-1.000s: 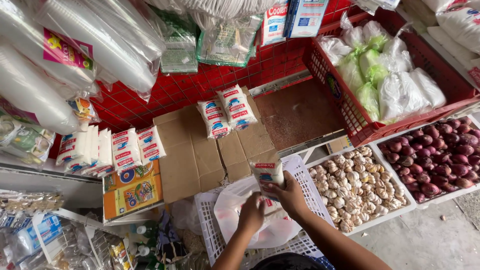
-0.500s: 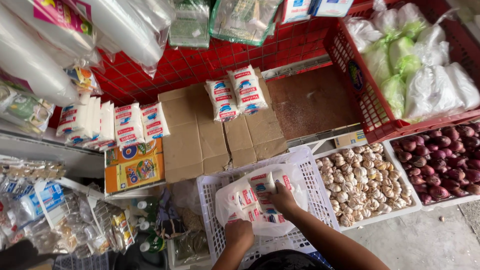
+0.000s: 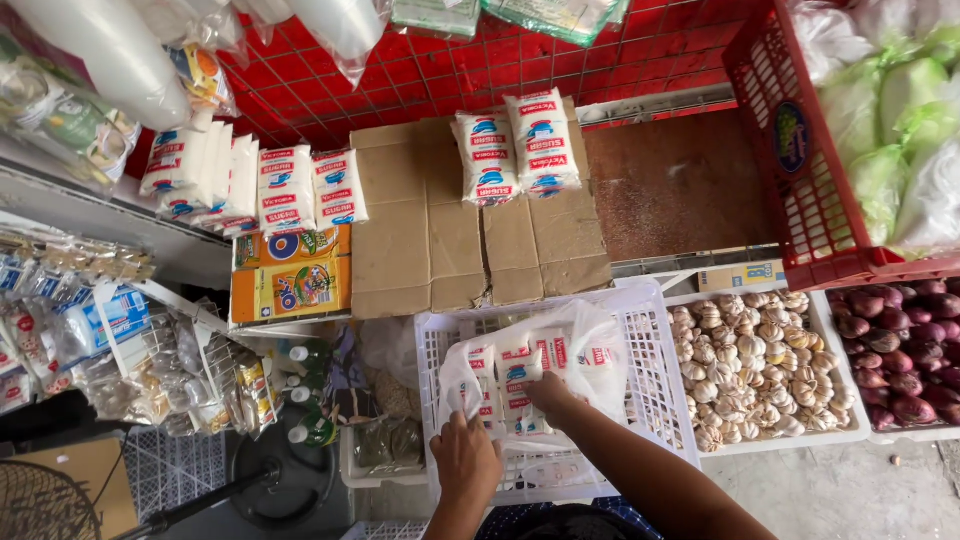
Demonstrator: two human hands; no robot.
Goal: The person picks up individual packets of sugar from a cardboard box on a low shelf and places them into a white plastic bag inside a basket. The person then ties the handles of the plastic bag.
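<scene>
Packets of white goods with red and blue printing [image 3: 515, 385] lay inside a clear plastic bag [image 3: 590, 345], which sat in a white slatted crate [image 3: 655, 400] directly in front of the person. The packets stood side by side, their long axes running away from the body toward the flattened cardboard [image 3: 430, 230] beyond the crate. The right hand [image 3: 550, 395] was the nearer one: it reached into the bag's mouth and rested on the middle packets, fingers curled down among them, though whether it had closed on one could not be told. The left hand [image 3: 465, 460] was at the bag's near left edge, pinching the plastic and holding the mouth apart; the two hands stood a little apart, the left closer to the body. Two matching packets [image 3: 515, 150] lay on the cardboard, farther out, with more stacked to the left [image 3: 250, 185] above orange boxes [image 3: 290, 275]. To the right of the crate sat a tray of garlic bulbs [image 3: 760, 365], then one of red onions [image 3: 900, 350], under a red basket [image 3: 800, 170] of bagged greens.
</scene>
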